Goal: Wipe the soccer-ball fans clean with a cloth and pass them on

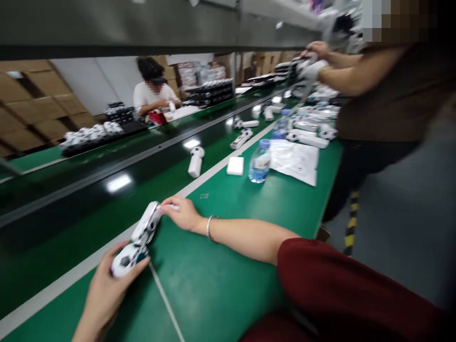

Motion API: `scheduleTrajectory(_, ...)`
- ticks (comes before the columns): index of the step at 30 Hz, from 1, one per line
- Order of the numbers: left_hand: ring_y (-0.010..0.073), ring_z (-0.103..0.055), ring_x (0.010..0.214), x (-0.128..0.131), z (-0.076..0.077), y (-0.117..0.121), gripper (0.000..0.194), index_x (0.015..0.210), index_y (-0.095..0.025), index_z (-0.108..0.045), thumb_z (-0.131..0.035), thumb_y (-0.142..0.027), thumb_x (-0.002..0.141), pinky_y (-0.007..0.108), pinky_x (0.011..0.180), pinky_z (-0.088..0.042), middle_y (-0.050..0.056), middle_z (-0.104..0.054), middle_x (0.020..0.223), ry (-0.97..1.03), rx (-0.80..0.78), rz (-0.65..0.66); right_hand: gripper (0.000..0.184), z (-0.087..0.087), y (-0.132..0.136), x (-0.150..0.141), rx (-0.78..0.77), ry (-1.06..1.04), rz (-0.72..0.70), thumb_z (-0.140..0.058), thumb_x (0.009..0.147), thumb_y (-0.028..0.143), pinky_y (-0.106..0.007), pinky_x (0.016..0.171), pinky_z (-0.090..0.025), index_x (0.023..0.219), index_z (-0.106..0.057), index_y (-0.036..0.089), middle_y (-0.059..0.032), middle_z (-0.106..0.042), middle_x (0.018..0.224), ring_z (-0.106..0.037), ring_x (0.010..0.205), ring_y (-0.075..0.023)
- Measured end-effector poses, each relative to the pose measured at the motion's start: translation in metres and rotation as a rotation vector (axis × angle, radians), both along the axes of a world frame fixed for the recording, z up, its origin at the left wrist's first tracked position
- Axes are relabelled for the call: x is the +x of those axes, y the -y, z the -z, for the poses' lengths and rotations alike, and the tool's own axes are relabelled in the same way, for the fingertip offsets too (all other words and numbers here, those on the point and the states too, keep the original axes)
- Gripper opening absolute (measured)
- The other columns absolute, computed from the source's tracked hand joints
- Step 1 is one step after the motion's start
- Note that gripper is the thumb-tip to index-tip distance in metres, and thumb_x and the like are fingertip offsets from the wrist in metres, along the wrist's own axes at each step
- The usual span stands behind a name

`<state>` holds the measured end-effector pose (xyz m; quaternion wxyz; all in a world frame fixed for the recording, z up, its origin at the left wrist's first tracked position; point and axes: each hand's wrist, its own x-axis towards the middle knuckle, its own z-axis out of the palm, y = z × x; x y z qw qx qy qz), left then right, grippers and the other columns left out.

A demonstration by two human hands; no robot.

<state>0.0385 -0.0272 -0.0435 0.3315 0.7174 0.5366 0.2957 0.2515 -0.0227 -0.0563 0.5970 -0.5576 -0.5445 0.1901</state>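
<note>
My left hand point(109, 280) is closed round the ball-shaped end of a white handheld device with a black-and-white football pattern point(125, 260). The device's long white handle points up and away from that hand, over the bench's pale edge strip. At the handle's far end, the fingers of my right hand point(181, 213) pinch a small white piece point(173, 207); its shape is mostly hidden. Beyond my hands, a similar white device point(195, 162) lies on the dark green conveyor belt point(153, 175).
A white square block point(235, 166), a water bottle point(260, 161) and a plastic bag point(295, 159) sit on the green bench point(213, 280). Several more devices lie farther along. One co-worker point(384, 95) stands at right; another point(151, 90) works across the belt.
</note>
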Motion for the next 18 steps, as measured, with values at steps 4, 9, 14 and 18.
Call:
scheduleTrajectory(4,0.0267,-0.051,0.11,-0.009,-0.002,-0.003,0.055,0.113,-0.023,-0.052,-0.064,-0.049,0.065,0.041,0.094,-0.04,0.008,-0.054,0.119,-0.041,0.112,0.093,0.018,0.004,0.0,-0.004,-0.002,-0.06,-0.096,-0.057,0.079,0.031,-0.026,0.078,-0.045,0.084,-0.063,0.015,-0.0034,-0.063,0.085,-0.057,0.081,-0.0129)
scheduleTrajectory(9,0.0245,-0.053,0.106,-0.022,-0.007,-0.006,0.062,0.112,-0.022,-0.047,-0.073,-0.033,0.057,0.038,0.092,-0.042,0.007,-0.054,0.116,-0.106,0.151,0.18,0.021,0.004,0.003,-0.008,0.01,-0.062,-0.151,-0.053,0.082,0.034,-0.029,0.077,-0.044,0.083,-0.062,0.016,-0.0048,-0.063,0.084,-0.057,0.08,-0.0147)
scheduleTrajectory(14,0.0182,-0.059,0.08,-0.013,-0.005,0.009,0.059,0.107,-0.019,-0.045,-0.071,-0.037,0.058,0.029,0.07,-0.047,0.003,-0.06,0.095,0.005,0.019,0.049,0.015,-0.007,0.018,-0.017,0.066,0.031,-0.204,-0.056,0.081,0.032,-0.028,0.078,-0.044,0.079,-0.061,0.018,-0.0029,-0.062,0.083,-0.057,0.081,-0.0147)
scheduleTrajectory(18,0.0201,-0.058,0.087,-0.005,0.0,0.018,0.057,0.106,-0.021,-0.046,-0.071,-0.037,0.057,0.032,0.075,-0.046,0.005,-0.058,0.101,-0.105,0.089,0.076,0.011,-0.015,0.032,-0.029,0.212,0.255,-0.325,-0.054,0.084,0.027,-0.029,0.08,-0.041,0.083,-0.061,0.019,-0.0025,-0.063,0.085,-0.057,0.084,-0.0143)
